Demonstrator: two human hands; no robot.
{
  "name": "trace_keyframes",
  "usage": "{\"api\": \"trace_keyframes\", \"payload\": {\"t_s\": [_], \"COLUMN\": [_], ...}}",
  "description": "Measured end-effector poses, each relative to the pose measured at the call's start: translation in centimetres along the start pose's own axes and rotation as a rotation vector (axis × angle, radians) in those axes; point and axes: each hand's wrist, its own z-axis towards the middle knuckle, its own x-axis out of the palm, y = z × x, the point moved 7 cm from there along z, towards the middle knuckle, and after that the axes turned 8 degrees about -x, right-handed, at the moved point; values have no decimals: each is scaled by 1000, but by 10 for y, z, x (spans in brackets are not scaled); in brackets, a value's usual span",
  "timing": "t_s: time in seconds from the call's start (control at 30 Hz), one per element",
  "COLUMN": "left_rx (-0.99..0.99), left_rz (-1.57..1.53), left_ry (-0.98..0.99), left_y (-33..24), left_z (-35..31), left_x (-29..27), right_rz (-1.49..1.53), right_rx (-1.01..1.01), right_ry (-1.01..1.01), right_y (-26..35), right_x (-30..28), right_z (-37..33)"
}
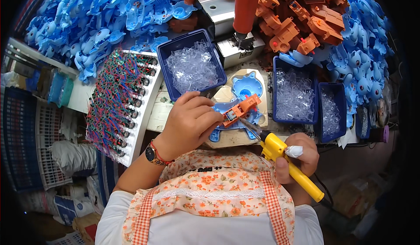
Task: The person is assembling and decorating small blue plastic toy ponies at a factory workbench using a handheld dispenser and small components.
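My left hand (192, 117) is closed around the lower left end of an orange plastic housing (243, 108), with small metal parts showing in its opening. Below the housing, a light blue plastic shell (247, 86) lies in a pale fixture block (226, 95). In my right hand (306, 154) is a yellow soldering iron (274, 146), its body slanting down to the right. The iron's metal tip reaches the housing's near edge; whether it touches is too small to tell. A white wrap (294, 151) covers one finger of my right hand.
Dark blue bins (161, 48) of clear plastic pieces stand on both sides. At the left, a white tray (142, 135) carries several wired round parts. Blue shells (98, 39) and orange housings (284, 31) pile up behind. An orange-red driver (247, 9) hangs above the fixture.
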Motion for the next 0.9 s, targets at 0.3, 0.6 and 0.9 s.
{"api": "trace_keyframes", "payload": {"t_s": [0.3, 0.6, 0.9], "left_rx": [-55, -52, -54], "left_rz": [23, 68, 70], "left_ry": [34, 56, 46], "left_y": [-1, -1, 0], "left_z": [0, -1, -2], "left_x": [2, 4, 3], "right_rz": [44, 43, 72], "right_rx": [-39, -46, -51], "right_ry": [14, 11, 6], "right_y": [0, 0, -2], "right_x": [5, 6, 10], "right_z": [5, 6, 8]}}
